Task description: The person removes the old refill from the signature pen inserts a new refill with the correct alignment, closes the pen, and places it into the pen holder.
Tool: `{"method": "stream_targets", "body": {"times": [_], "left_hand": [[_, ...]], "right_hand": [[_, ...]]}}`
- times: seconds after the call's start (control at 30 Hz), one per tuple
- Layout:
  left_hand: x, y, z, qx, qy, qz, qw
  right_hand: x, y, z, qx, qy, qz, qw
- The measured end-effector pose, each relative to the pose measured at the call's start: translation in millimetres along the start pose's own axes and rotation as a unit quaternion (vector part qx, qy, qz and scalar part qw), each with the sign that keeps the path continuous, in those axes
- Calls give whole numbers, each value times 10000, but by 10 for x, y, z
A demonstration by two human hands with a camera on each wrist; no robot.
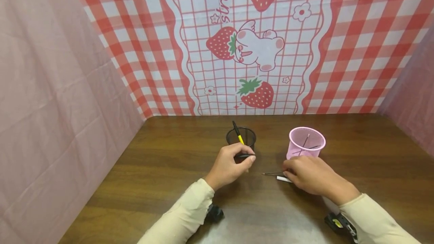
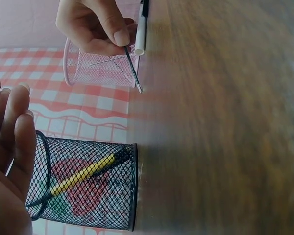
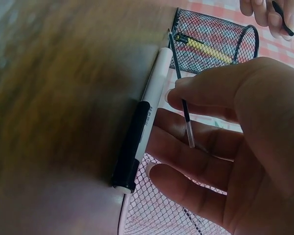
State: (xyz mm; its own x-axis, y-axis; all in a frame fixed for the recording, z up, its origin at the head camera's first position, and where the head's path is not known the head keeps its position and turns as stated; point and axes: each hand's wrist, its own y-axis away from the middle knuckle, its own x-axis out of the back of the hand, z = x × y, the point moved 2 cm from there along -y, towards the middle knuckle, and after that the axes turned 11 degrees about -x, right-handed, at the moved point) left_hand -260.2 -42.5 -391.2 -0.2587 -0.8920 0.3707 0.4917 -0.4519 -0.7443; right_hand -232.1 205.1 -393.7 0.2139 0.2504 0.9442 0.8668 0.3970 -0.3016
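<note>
Surface (image 1: 152,191) risk: R grip (image 1: 310,174) could nudge & roll loose white pen (image 3: 142,117); slack pinch could drop slim refill (image 3: 178,68).
Pink cup (image 1: 291,151), upright just beyond R grip, has a few thin sticks (image 1: 306,141) inside; black cup (image 2: 98,210), upright beyond L grip (image 1: 228,165), holds yellow pen (image 1: 240,137) leaning past rim. L grip's clamped on black item (image 1: 241,156), ID unclear; R grip pinches refill, thumb vs. fingers, w/ white pen lying just below on surface.

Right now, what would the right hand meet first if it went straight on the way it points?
Most likely the right hand would meet the black mesh cup; the left hand is close to that line, though, and depth is unclear.
</note>
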Motion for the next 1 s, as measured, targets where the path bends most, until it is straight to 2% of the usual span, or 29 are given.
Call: {"method": "stream_targets", "body": {"times": [0.23, 0.6, 0.9, 1.0], "left_hand": [[54, -81, 277, 15, 101, 23, 9999], [45, -61, 277, 71, 167, 30, 9998], [41, -87, 285, 45, 129, -5, 9999], [43, -92, 287, 25, 134, 4, 9999]], "right_hand": [[-11, 1, 9, -12, -19, 10, 10000], [-40, -5, 18, 113, 16, 30, 9999], [-23, 4, 22, 29, 58, 81, 9999], [0, -7, 1, 21, 81, 203, 9998]]}}
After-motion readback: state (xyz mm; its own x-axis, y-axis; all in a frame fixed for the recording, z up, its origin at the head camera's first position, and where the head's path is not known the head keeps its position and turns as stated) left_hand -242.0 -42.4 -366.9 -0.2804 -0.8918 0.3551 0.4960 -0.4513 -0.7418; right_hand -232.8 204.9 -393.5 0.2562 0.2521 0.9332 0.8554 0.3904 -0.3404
